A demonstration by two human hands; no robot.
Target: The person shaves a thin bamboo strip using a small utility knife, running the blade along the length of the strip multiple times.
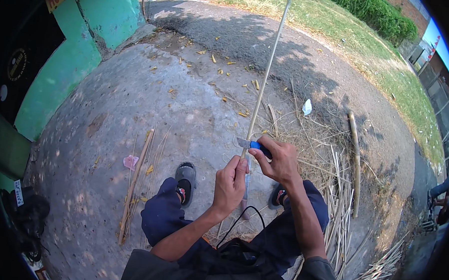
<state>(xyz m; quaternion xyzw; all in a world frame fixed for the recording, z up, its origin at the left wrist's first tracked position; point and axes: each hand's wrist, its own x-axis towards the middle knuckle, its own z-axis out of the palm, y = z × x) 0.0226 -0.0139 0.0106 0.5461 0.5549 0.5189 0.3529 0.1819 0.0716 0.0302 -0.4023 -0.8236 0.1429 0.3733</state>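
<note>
My left hand is closed around the lower part of a long, thin bamboo strip, which slants up and away from me. In my right hand is a small knife with a blue handle. Its short blade lies across the strip, just above my left fingers, and seems to touch it. Both hands are close together over the gap between my knees. Below them, partly hidden by my left hand, a long tool with a brownish handle and a pale, blade-like part shows between my feet.
To my right lie a heap of split bamboo strips, fine shavings and a bamboo pole. Left of my foot are a stick and a pink scrap. A green wall stands at left; another person is at far right.
</note>
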